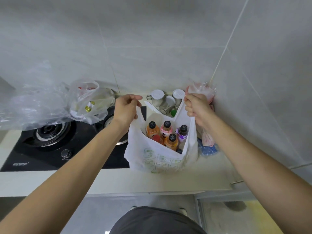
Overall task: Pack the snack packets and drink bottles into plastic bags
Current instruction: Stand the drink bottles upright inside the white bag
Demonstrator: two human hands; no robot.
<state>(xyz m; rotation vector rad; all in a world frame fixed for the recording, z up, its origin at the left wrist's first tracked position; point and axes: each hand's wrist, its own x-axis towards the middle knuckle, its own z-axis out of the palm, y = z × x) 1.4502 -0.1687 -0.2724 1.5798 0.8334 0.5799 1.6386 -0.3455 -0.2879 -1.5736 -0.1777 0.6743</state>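
Head view, inspected remotely: I note first the countertop (118,181), pale, with a black gas hob (50,146) set into its left half. On the hob's far side lies a heap of clear plastic bags (33,107); one of them (89,102) holds packets I cannot identify beyond a gold-coloured item.

The task's main item, the white plastic bag (157,159) with green print, stands on the countertop at the hob's right edge. My left hand (125,109) is clenched round its left handle; my right hand (196,107) is clenched round its right handle. Both handles are drawn up and apart, so the mouth gapes.

Contents: several drink bottles (171,141) stand upright with dark caps, in orange, pink and purple. I count five plainly, plus a sixth cap at the near edge. No snack packets are visible inside.

Behind the bag, glass jars with white lids (157,97) stand against the wall. A pink bag (200,90) and a blue item (208,149) sit to the right.

Judgement: bottle loading appears complete for this bag, and the step in hand is closing or lifting it. The next move calls for bringing both handles together evenly, keeping the bottles upright.
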